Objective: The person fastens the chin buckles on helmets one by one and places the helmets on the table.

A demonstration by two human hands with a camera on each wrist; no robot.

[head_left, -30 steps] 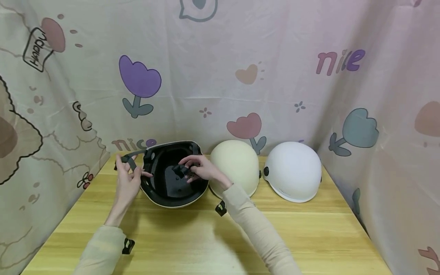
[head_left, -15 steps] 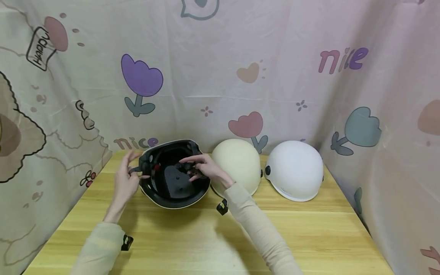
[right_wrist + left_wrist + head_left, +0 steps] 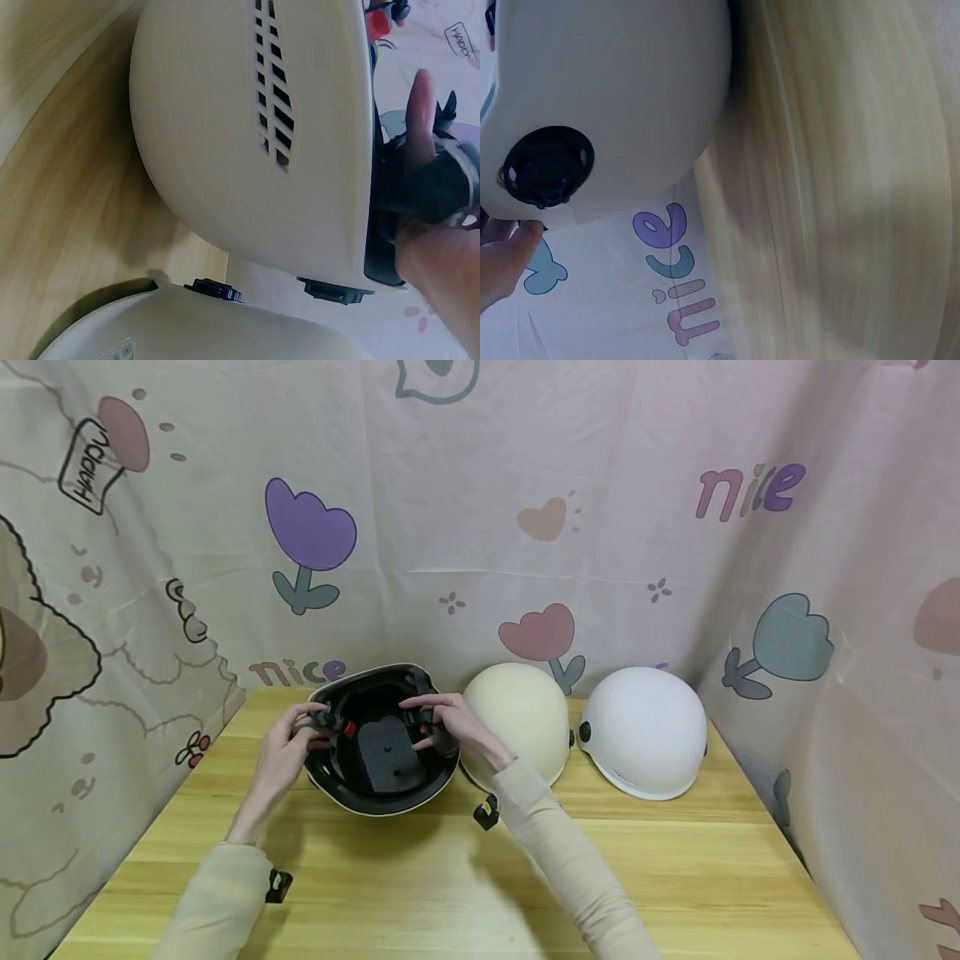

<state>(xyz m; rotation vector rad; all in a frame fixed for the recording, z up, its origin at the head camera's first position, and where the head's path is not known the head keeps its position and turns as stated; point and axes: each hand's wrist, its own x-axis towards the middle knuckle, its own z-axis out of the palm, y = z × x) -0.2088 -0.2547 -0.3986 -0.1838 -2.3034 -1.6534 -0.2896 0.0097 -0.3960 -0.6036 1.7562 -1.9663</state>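
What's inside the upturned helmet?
Black liner, with a red piece at the opening. The right hand, a black strap across it, hides part of the liner; what's behind can't be seen.

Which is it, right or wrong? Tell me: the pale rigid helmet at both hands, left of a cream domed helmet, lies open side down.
Wrong: the head view shows the pale rigid helmet, left of the cream domed helmet, lying open side up. The left hand and right hand are at it.
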